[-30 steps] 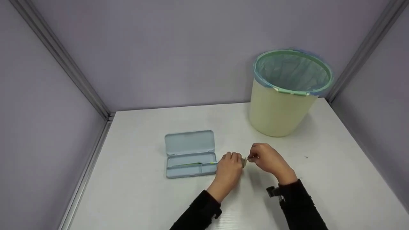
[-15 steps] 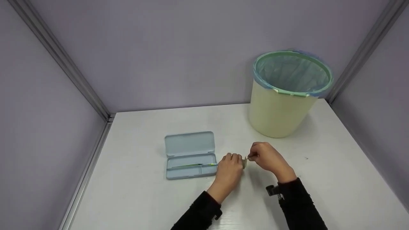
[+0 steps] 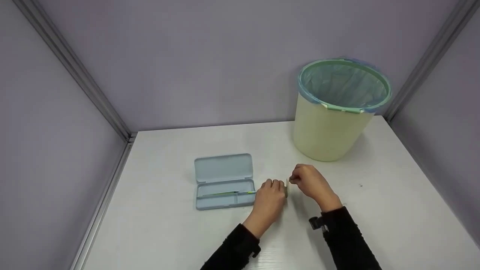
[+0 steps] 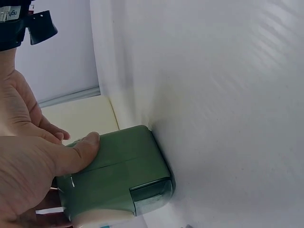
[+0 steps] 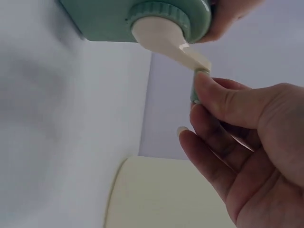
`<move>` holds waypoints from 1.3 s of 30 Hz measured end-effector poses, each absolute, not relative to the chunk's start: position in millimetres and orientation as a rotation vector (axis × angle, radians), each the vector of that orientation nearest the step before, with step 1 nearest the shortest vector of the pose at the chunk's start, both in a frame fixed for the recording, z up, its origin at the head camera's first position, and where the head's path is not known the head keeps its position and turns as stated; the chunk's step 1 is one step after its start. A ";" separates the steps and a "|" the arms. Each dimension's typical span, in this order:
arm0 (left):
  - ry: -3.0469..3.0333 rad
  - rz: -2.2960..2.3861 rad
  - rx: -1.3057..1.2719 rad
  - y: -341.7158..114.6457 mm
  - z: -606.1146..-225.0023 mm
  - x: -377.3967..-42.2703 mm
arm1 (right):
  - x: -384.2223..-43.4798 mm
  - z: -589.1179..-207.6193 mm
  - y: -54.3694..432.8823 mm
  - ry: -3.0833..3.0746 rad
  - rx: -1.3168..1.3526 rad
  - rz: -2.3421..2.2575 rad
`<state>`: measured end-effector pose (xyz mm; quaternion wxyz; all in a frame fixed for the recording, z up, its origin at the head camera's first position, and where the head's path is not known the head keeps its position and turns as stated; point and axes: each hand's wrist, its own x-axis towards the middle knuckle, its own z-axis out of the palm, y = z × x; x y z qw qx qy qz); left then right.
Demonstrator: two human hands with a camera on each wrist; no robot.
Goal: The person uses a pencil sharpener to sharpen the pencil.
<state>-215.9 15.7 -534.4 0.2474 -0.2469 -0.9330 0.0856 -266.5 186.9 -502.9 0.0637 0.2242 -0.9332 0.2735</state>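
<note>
My left hand (image 3: 269, 198) grips a green crank pencil sharpener (image 4: 118, 159) on the white table, thumb across its top face in the left wrist view. A clear drawer (image 4: 154, 197) shows at one end. My right hand (image 3: 312, 184) pinches the small green knob (image 5: 194, 88) of the pale crank arm (image 5: 164, 38) between thumb and fingers. To the left, a thin green-yellow pencil (image 3: 221, 193) reaches across the open light-blue pencil case (image 3: 224, 167) toward my left hand. Whether its right end enters the sharpener is hidden behind that hand.
A cream bin (image 3: 326, 131) lined with a blue bag stands at the table's back right, beyond my right hand. Grey panels enclose the back and sides. A tiny dark speck (image 3: 361, 185) lies on the table (image 3: 161, 225) at right.
My right hand has shifted slightly up and left in the head view, and the crank arm has swung to point away from me. My left hand stays in place.
</note>
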 end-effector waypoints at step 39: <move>-2.503 0.173 -0.628 17.3 -539.3 -218.5 | -245.2 -540.2 181.3 -3.063 0.659 0.824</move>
